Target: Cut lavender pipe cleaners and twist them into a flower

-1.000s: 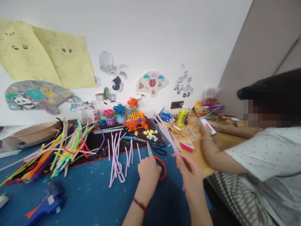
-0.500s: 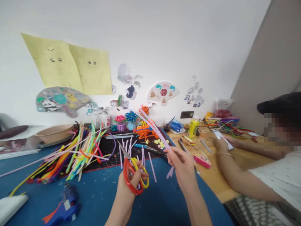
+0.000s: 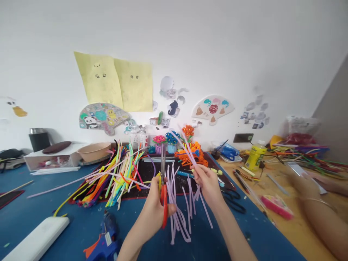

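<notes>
Our left hand [image 3: 156, 204] grips red-handled scissors [image 3: 163, 167], fingers curled round handles, blades toward back edge of counter [image 3: 81, 224]. Our right hand [image 3: 208, 184] pinches lilac strips [image 3: 187, 146] between fingers, above counter. Short lilac pieces [image 3: 172, 203] lie between our hands, across near edge of dark mat [image 3: 181, 181].

Left of the lilac pile [image 3: 174, 199], the left hand [image 3: 154, 208] holds red-handled scissors [image 3: 164, 198]; right of it, the right hand [image 3: 208, 184] pinches lilac strips [image 3: 188, 151]. A glue gun [image 3: 106, 242] lies left of the pile.
</notes>
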